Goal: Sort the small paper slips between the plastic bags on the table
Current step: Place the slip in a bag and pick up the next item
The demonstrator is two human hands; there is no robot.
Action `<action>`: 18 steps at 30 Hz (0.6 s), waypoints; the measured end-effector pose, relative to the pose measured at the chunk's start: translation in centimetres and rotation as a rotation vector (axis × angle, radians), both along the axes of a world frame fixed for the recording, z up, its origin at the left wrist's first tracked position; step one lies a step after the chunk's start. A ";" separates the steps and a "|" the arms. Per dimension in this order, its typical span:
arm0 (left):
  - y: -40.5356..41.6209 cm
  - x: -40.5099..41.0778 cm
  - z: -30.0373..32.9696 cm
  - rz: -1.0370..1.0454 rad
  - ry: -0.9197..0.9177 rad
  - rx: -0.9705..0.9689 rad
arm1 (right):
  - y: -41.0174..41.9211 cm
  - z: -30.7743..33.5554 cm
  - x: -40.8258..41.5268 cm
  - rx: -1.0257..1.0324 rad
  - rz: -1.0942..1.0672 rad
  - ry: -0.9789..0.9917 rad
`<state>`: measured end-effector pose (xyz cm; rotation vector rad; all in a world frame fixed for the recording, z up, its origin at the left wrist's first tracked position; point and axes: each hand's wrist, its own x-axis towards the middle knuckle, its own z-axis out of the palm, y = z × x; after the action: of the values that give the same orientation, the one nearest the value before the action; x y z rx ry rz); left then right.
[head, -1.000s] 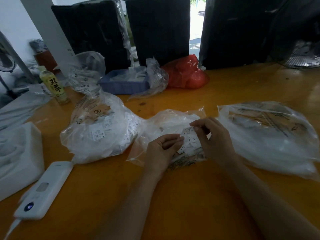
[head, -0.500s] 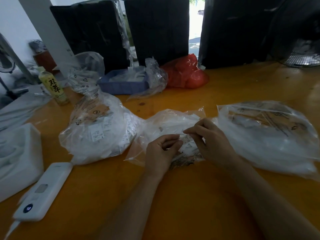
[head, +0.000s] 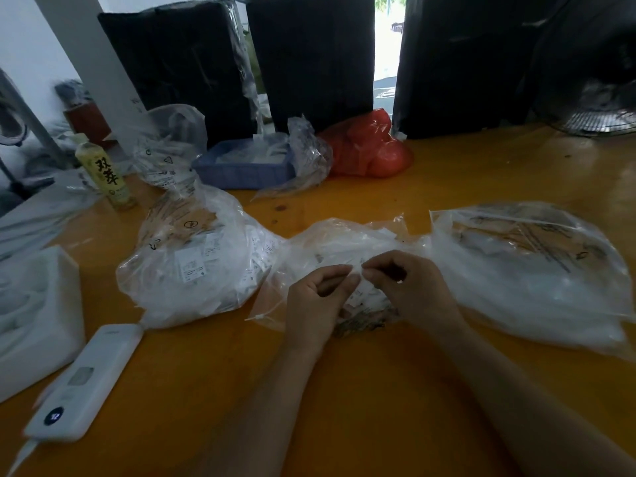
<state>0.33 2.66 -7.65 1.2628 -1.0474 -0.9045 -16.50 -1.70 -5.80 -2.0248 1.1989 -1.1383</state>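
Observation:
Three clear plastic bags of small white paper slips lie on the orange table (head: 344, 390): a bulging left bag (head: 192, 266), a flatter middle bag (head: 337, 249) and a wide right bag (head: 530, 270). Both hands hover over the middle bag's near end. My left hand (head: 316, 301) and my right hand (head: 409, 287) meet fingertip to fingertip, each pinching the same small paper slip (head: 359, 270) between thumb and fingers. Loose slips (head: 364, 304) show under the hands.
A white power bank (head: 86, 380) with a cable lies front left, beside a white foam block (head: 38, 321). A bottle (head: 106, 173), another clear bag (head: 168, 149), a blue tray (head: 241, 166) and a red bag (head: 371, 149) stand further back. Black chair backs and a fan (head: 602, 108) line the far edge.
My right hand has drawn left and nearer, closing from above the slips to meet my left fingertips. Both hands now pinch one slip together, lifted a little off the pile.

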 end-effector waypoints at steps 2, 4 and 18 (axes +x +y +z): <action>0.1 0.1 0.2 0.023 0.012 0.006 | 0.1 0.1 0.2 -0.005 0.049 0.046; 0.1 0.2 0.4 0.042 0.030 0.034 | 0.1 0.3 0.2 0.021 0.091 0.042; 0.4 2.1 2.2 0.358 -0.491 -0.384 | -0.4 1.9 -2.3 -0.174 -0.293 -0.010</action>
<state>2.45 3.09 -5.47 1.3113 -1.2477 -0.1048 -18.78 -2.14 -3.90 -2.0096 1.4730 -1.4339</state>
